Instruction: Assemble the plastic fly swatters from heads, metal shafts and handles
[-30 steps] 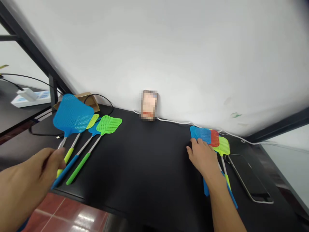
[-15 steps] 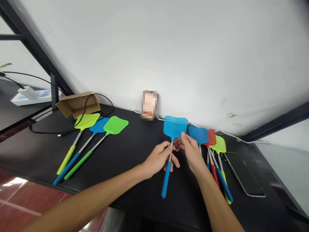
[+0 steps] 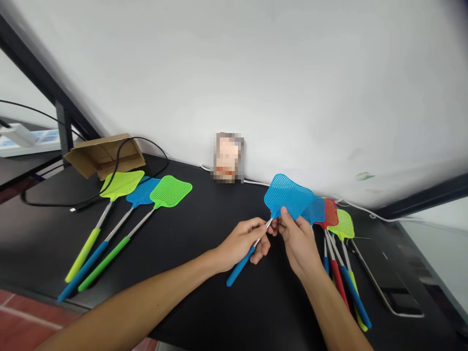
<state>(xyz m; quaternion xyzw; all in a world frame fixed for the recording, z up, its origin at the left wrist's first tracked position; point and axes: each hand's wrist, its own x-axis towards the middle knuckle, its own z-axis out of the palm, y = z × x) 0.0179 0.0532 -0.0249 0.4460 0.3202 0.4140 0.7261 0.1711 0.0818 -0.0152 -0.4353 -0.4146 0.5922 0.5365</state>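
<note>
Head view: left hand (image 3: 243, 240) fingers clamp the blue fly swatter's (image 3: 287, 197) metal shaft; right hand (image 3: 300, 239) fingers pinch its neck, steadying the head above the tabletop (image 3: 204, 229).

No legible txt/labels on anything in view.

Blurred card (image 3: 228, 157): pixelated at 12 o'clock, its print unreadable.
Blue swatter shaft (image 3: 268, 224): mostly covered by fingers (image 3: 256, 225).
Phone (image 3: 387, 273): far end dim at 4 o'clock.
Power strip (image 3: 14, 136): cut off at 9 o'clock.
</note>
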